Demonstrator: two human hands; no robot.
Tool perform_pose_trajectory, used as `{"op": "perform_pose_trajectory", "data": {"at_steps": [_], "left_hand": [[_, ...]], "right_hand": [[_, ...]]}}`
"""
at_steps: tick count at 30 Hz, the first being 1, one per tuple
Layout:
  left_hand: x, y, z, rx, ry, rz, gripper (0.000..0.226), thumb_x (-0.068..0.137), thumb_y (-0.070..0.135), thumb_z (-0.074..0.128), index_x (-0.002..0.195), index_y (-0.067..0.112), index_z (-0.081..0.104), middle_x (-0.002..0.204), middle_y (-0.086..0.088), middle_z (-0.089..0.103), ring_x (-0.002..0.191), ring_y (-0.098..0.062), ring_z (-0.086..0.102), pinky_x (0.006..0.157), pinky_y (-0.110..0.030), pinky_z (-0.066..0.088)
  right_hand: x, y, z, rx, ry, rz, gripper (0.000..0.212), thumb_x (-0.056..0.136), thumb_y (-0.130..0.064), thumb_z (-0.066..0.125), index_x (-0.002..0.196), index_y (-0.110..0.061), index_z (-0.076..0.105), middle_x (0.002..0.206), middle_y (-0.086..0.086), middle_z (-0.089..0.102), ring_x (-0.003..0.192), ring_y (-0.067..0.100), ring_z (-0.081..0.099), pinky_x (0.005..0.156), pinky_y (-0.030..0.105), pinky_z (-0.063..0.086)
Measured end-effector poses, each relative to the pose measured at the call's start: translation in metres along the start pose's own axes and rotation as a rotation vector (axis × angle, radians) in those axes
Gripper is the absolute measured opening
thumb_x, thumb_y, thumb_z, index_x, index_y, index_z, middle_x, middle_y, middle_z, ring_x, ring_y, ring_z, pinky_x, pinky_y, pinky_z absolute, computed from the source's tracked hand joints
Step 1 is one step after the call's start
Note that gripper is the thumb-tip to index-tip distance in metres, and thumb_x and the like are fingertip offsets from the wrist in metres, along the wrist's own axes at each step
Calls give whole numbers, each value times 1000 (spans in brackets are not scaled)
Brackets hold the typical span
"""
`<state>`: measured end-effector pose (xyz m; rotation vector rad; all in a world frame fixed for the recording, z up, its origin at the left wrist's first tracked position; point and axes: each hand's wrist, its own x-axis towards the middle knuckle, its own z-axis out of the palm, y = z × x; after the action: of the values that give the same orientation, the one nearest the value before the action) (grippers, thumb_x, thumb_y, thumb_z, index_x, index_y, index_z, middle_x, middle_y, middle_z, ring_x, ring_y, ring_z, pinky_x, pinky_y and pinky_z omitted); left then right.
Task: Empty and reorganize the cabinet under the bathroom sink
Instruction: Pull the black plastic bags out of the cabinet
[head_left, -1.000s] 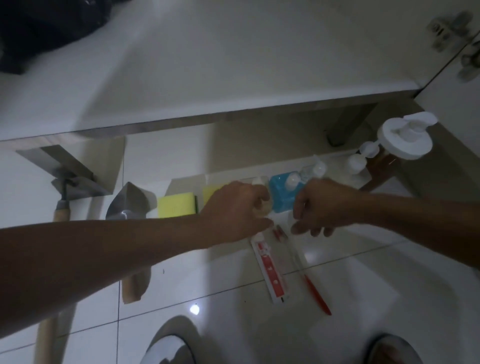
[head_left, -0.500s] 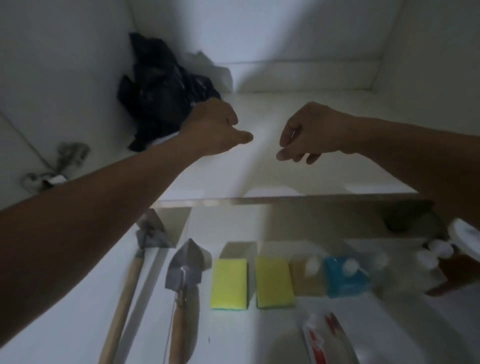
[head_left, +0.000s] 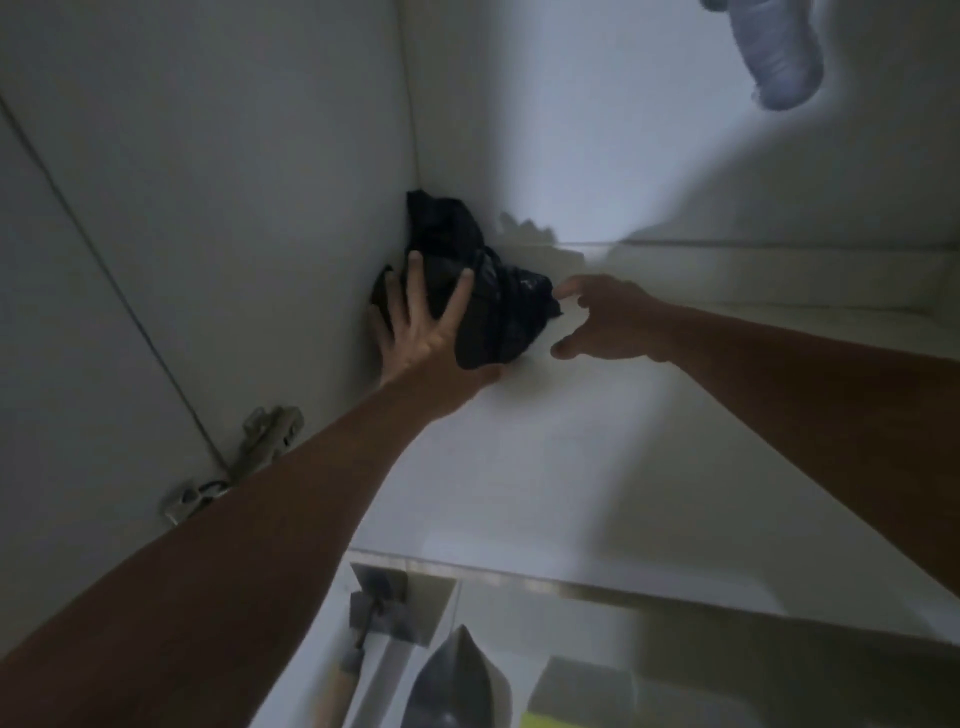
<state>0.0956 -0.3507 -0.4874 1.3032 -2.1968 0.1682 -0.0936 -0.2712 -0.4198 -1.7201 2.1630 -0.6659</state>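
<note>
A crumpled black bag (head_left: 483, 291) sits in the back left corner of the cabinet floor (head_left: 571, 441), against the side wall. The left hand (head_left: 426, 332) presses spread, straight fingers onto it; the right hand (head_left: 602, 322) hovers open just beside its right edge (whether touching, I cannot tell). A door hinge (head_left: 265, 436) shows left; trowels (head_left: 374, 608) and a yellow sponge (head_left: 540, 719) lie below. No writing is readable.

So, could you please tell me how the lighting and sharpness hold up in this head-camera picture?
Head view: dim overall, one bright patch on the cabinet back wall; the black bundle shows little detail; the right hand and floor items below look motion-blurred; straight cabinet edges bend from wide-angle distortion.
</note>
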Motion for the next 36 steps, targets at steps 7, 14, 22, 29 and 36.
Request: {"op": "perform_pose_trajectory", "data": {"at_steps": [7,14,22,29,36], "left_hand": [[41,-29,57,-84,-65,-84,114,56,78,68,151,42,18,161,-13,-6,146,-42,0,116,-60,11],[54,-65,112,-444,-86,-172,91,78,52,70,152,32,22,160,-13,10,146,-31,18,117,-39,25],[76,-73,129,-462,-30,-169,90,83,39,69,153,18,17,156,-14,25,142,-28,28,114,-38,30],[82,-75,127,-496,-16,-153,92,81,27,72,154,17,15,156,-12,27,141,-27,30,115,-37,28],[62,-65,105,-656,-113,-95,75,79,16,66,147,17,36,144,-9,49,133,-25,45,107,-27,35]], "right_hand": [[71,11,21,-217,-139,-134,87,82,-26,74,153,-28,24,159,-2,17,149,18,8,117,31,11],[160,38,56,-185,-107,-180,117,64,-61,78,153,-43,4,163,0,-16,149,26,-16,119,37,12],[221,22,73,-122,-115,-356,136,38,-77,71,153,-44,6,163,-3,6,150,15,11,121,35,21],[234,25,96,-45,-179,-330,112,38,-61,76,140,-29,44,137,2,54,126,24,53,105,39,44],[181,30,96,-213,-116,-302,77,77,-43,76,143,-27,40,143,8,51,130,31,48,103,34,39]]}}
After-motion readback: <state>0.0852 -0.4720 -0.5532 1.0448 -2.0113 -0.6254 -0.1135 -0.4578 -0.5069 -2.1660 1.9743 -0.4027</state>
